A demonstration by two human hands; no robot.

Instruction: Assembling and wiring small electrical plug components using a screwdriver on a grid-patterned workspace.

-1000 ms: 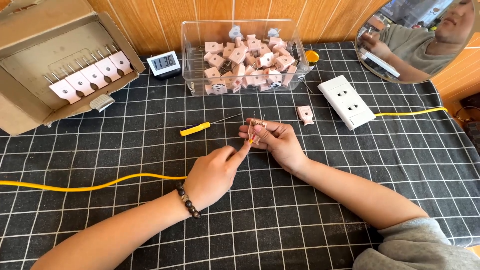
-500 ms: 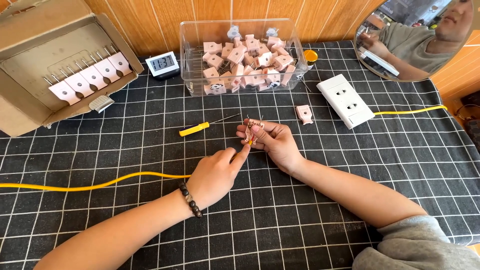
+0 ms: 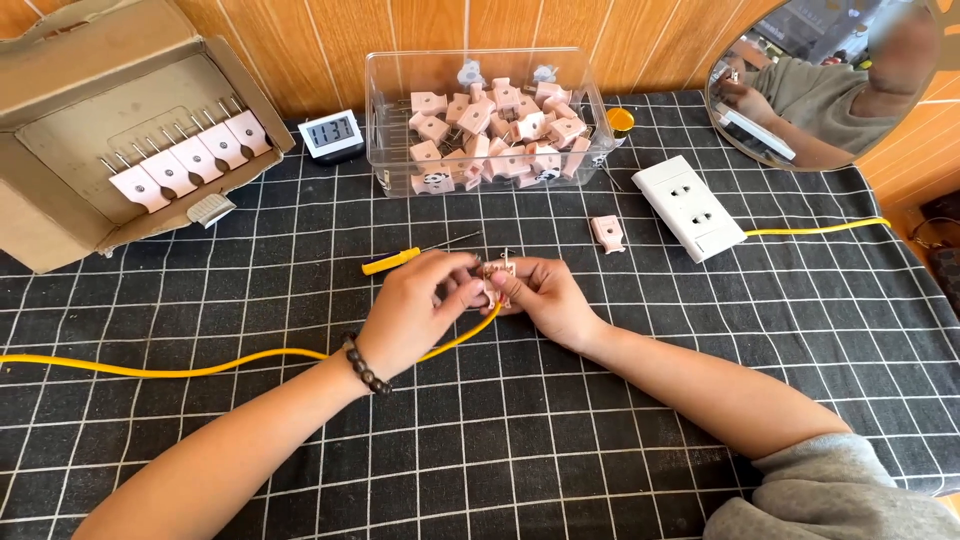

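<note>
Meeting at the mat's middle, the left hand (image 3: 415,310) pinches the thin yellow cable (image 3: 200,366) end while the right hand (image 3: 545,297) grips the small pink plastic plug (image 3: 497,280), steadying it; a yellow-handled screwdriver (image 3: 392,262) lies just beyond.

The left hand (image 3: 415,310) is now brought up against the pink plug (image 3: 497,281), which is turned upright in the right hand (image 3: 545,296).
</note>
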